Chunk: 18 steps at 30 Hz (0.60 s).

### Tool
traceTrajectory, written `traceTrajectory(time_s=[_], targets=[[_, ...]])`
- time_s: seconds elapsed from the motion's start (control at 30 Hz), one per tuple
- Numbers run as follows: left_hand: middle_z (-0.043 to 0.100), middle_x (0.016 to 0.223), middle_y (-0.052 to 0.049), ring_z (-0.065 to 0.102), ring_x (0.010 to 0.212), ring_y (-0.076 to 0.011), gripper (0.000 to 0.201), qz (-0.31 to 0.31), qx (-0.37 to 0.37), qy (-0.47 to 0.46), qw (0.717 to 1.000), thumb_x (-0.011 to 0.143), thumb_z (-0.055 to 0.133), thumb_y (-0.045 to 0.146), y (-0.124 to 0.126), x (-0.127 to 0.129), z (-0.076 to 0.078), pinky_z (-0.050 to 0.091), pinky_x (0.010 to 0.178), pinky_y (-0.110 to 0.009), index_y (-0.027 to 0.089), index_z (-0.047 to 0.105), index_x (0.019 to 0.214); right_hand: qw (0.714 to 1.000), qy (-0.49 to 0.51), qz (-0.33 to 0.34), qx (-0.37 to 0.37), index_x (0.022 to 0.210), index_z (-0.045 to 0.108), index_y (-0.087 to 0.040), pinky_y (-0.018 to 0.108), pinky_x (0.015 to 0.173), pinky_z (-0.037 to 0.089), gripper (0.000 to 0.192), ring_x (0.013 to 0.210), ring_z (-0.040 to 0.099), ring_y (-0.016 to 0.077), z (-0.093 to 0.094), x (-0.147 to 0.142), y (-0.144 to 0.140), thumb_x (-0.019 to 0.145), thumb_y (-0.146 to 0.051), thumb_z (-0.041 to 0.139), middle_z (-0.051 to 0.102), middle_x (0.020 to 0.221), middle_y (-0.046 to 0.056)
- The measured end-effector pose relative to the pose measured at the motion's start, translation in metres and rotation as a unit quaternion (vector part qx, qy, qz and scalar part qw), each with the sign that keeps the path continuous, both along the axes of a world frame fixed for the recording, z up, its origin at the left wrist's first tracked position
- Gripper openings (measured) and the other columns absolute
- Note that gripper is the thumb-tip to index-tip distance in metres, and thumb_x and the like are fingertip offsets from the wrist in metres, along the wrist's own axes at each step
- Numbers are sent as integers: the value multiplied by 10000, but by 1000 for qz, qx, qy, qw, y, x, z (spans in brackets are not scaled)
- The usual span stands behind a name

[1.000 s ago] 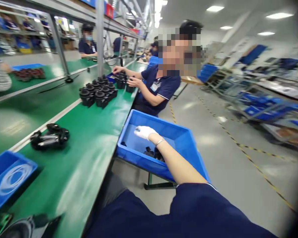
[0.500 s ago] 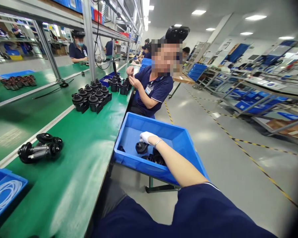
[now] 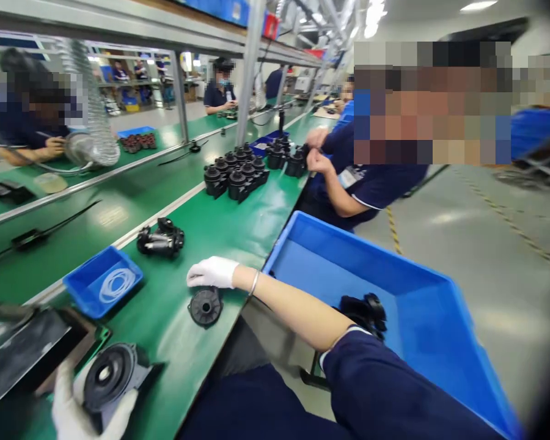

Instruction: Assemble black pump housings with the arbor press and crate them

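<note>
While the right hand (image 3: 212, 272), in a white glove, hovers flat and open with its fingers stretched toward nine o'clock, a round black disc (image 3: 205, 306) lies on the green surface (image 3: 238, 232) just below it at six o'clock; whether the palm touches the disc I cannot tell. A thin bracelet (image 3: 254, 283) circles the bare wrist at three o'clock of the hand. Down at seven o'clock, near the lower edge of the view, the left hand (image 3: 80, 415), also gloved in white, grips a black round housing (image 3: 110, 376) from beneath, its fingers curled around the lower rim. At ten o'clock of the disc sits a small blue tray (image 3: 80, 293) holding coiled white rings (image 3: 116, 285), and beyond it at eleven o'clock a black assembled part (image 3: 160, 239) rests on its side. Off the surface's edge at three o'clock stands a big blue bin (image 3: 394, 275) with a few black parts (image 3: 364, 308) in its bottom, partly behind the forearm. Farther up the surface at one o'clock, a cluster of black housings (image 3: 236, 174) stands in rows, and a co-worker in a dark blue shirt (image 3: 376, 183) sits beside them with both hands raised near more black pieces. Other people work along the far side of the line.
</note>
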<state>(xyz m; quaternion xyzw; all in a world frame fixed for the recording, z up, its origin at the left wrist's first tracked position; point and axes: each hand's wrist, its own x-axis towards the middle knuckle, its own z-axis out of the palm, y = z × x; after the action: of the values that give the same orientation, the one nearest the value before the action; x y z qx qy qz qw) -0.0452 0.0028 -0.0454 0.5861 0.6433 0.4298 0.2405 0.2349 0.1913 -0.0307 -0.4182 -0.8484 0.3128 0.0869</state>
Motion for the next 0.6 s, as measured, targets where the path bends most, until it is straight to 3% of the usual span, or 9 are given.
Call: traceTrajectory(time_s=[0.07, 0.13, 0.27, 0.37, 0.5, 0.6], targets=[[617, 1119, -123, 669, 971, -284, 1061, 3, -4, 3, 1000, 683, 788, 392, -6, -10, -9, 527, 949, -515, 189, 160, 1514, 998, 29, 49, -3, 928, 732, -246, 236, 745, 490, 214, 830, 672, 159, -3, -38, 3, 875, -435, 647, 737, 934, -15], [556, 1259, -157, 605, 1141, -321, 1128, 3, 6, 32, 999, 688, 784, 387, -14, -21, -19, 395, 1061, -583, 203, 61, 1534, 996, 64, 60, 7, 972, 721, -235, 262, 815, 495, 265, 906, 664, 174, -1, -59, 1, 892, -463, 612, 728, 1000, 5], [452, 1404, -184, 507, 1279, -348, 1083, 9, -18, 41, 999, 748, 740, 384, -30, -31, -27, 342, 1085, -607, 241, 15, 1539, 992, 123, -21, 31, 1229, 592, -163, 357, 980, 468, 418, 1105, 609, 196, 0, -61, -20, 1003, -436, 370, 632, 1232, 110], [409, 1451, -199, 485, 1306, -368, 1017, 3, -32, 24, 999, 798, 680, 417, -33, -26, -21, 341, 1073, -630, 258, 2, 1539, 986, 156, -47, 22, 1335, 504, -162, 424, 1047, 446, 522, 1245, 536, 242, -7, -61, -49, 906, -456, 547, 499, 1408, 157], [379, 1480, -212, 460, 1331, -376, 976, -29, -40, 7, 999, 826, 630, 393, -30, -19, -12, 357, 1062, -632, 265, -29, 1534, 989, 139, 9, 46, 1387, 460, -154, 517, 1113, 359, 800, 1409, 331, 341, -18, -89, -70, 710, -464, 754, 302, 1533, 219], [393, 1477, -214, 451, 1338, -379, 1011, -37, -46, -10, 998, 808, 641, 355, -30, -19, -8, 358, 1068, -627, 252, -57, 1532, 987, 124, 47, 88, 1284, 552, -160, 533, 1115, 341, 674, 1398, 334, 358, -22, -113, -65, 717, -466, 751, 338, 1507, 216]])
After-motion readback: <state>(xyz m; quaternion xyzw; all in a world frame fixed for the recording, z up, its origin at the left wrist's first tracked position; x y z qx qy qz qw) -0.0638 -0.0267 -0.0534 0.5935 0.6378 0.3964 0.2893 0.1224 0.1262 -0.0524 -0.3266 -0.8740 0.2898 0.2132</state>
